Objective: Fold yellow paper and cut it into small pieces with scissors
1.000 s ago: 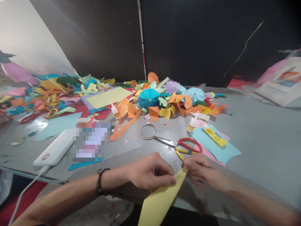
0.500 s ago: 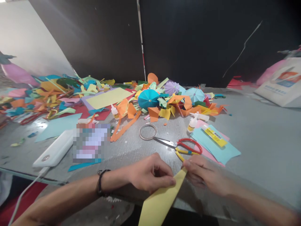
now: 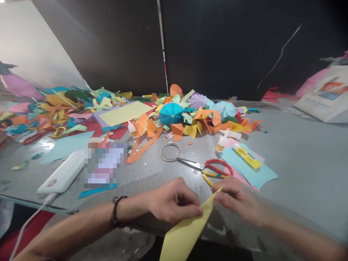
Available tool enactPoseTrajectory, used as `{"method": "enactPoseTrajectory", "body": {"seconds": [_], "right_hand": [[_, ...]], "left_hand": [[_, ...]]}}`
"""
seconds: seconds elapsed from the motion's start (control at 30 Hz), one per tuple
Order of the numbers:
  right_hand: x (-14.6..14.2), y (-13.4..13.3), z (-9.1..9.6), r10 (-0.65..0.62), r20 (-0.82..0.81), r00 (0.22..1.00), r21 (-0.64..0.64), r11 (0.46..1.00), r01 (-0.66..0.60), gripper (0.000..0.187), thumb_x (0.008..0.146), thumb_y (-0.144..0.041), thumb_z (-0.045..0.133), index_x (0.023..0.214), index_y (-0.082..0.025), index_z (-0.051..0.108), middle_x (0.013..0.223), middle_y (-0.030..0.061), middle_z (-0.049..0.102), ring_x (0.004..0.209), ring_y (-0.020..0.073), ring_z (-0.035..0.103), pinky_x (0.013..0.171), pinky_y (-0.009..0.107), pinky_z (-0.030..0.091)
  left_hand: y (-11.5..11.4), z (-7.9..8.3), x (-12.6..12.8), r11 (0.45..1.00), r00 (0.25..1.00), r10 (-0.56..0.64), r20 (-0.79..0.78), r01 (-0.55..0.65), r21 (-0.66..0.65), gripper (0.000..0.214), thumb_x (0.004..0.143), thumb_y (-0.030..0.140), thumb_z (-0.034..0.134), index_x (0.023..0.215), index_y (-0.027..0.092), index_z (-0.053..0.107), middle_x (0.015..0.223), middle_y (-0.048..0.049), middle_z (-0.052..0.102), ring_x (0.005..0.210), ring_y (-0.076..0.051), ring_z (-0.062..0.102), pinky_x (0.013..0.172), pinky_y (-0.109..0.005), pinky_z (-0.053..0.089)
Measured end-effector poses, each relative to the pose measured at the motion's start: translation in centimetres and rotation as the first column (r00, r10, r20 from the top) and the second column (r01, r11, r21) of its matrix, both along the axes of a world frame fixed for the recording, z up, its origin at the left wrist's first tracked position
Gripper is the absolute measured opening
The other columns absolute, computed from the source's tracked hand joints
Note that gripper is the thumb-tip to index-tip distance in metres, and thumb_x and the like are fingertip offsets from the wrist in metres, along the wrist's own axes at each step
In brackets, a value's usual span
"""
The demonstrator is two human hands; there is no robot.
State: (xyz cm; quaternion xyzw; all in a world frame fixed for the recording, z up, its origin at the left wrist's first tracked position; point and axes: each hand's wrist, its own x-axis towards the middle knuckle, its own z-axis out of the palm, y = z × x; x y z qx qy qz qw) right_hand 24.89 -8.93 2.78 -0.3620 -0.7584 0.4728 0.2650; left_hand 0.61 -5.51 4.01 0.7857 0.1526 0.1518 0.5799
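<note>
Your left hand [image 3: 174, 203] and right hand [image 3: 239, 197] pinch the yellow paper [image 3: 179, 239] in closed fingers [image 3: 197, 210]; most looks unpleated, so work seems early, though 3 pleated discs [image 3: 170, 115] appear finished.

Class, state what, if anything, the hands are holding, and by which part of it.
A tapering pale yellow paper sheet: the left hand pinches its upper edge, the right hand its narrow tip.
</note>
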Motion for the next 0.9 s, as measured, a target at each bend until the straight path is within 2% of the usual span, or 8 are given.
{"method": "enactPoseTrajectory", "body": {"seconds": [0.1,0.17,0.3,0.53,0.77,0.9], "right_hand": [[0.1,-0.2,-0.2,-0.013,-0.182,0.983,-0.158,0.987,-0.016,0.063,0.103,-0.065,0.047,0.058,-0.022,0.035,0.052,-0.0067,0.030,0.048,0.0100,0.026,0.048,0.027,0.019],[0.0,-0.3,-0.4,-0.036,-0.270,0.962,-0.288,0.957,-0.045,0.061,0.101,-0.063,0.054,0.058,-0.023,0.036,0.051,-0.0080,0.029,0.045,0.0087,0.025,0.044,0.026,0.018],[-0.2,-0.2,-0.5,-0.082,-0.334,0.939,-0.416,0.907,-0.068,0.061,0.095,-0.065,0.062,0.058,-0.023,0.037,0.050,-0.0101,0.027,0.043,0.0072,0.021,0.042,0.025,0.016],[-1.0,-0.3,-0.5,0.052,-0.181,0.982,-0.305,0.946,-0.107,0.068,0.096,-0.078,0.048,0.060,-0.021,0.040,0.052,-0.0077,0.030,0.048,0.0083,0.026,0.046,0.025,0.017],[-1.4,-1.1,0.2,0.022,-0.107,0.994,-0.291,0.955,-0.053,0.071,0.097,-0.081,0.040,0.060,-0.021,0.036,0.054,-0.0065,0.031,0.050,0.0085,0.025,0.048,0.027,0.018],[-1.4,-0.9,1.0,0.034,-0.054,0.998,-0.262,0.964,-0.047,0.072,0.097,-0.082,0.037,0.058,-0.021,0.036,0.054,-0.0050,0.033,0.051,0.0098,0.027,0.049,0.028,0.020]], "left_hand": [[0.0,0.0,0.0,1.000,1.000,-0.007,0.011,0.007,-0.006,0.030,0.094,0.025,0.063,0.067,0.012,0.063,0.048,0.0069,0.042,0.042,-0.004,0.032,0.040,-0.016,0.024],[0.0,0.0,0.0,1.000,1.000,-0.007,0.017,0.007,-0.010,0.030,0.094,0.025,0.063,0.067,0.012,0.062,0.048,0.0069,0.042,0.043,-0.004,0.032,0.041,-0.016,0.025],[0.0,0.0,0.0,1.000,1.000,0.003,0.006,-0.003,-0.015,0.032,0.095,0.027,0.063,0.065,0.013,0.060,0.047,0.0073,0.039,0.042,-0.004,0.030,0.040,-0.017,0.023],[-0.1,-0.2,0.3,1.000,1.000,0.013,-0.008,-0.013,-0.014,0.035,0.095,0.028,0.061,0.063,0.014,0.056,0.047,0.0079,0.035,0.043,-0.004,0.028,0.040,-0.016,0.022],[-0.1,-0.4,0.3,0.998,0.999,0.021,-0.035,-0.023,-0.062,0.037,0.096,0.031,0.062,0.064,0.014,0.057,0.048,0.0067,0.040,0.043,-0.005,0.033,0.040,-0.016,0.025],[0.0,-0.4,0.3,0.985,0.994,0.024,-0.107,-0.042,-0.166,0.036,0.096,0.035,0.063,0.067,0.015,0.058,0.050,0.0051,0.047,0.043,-0.006,0.042,0.040,-0.015,0.031]]}}
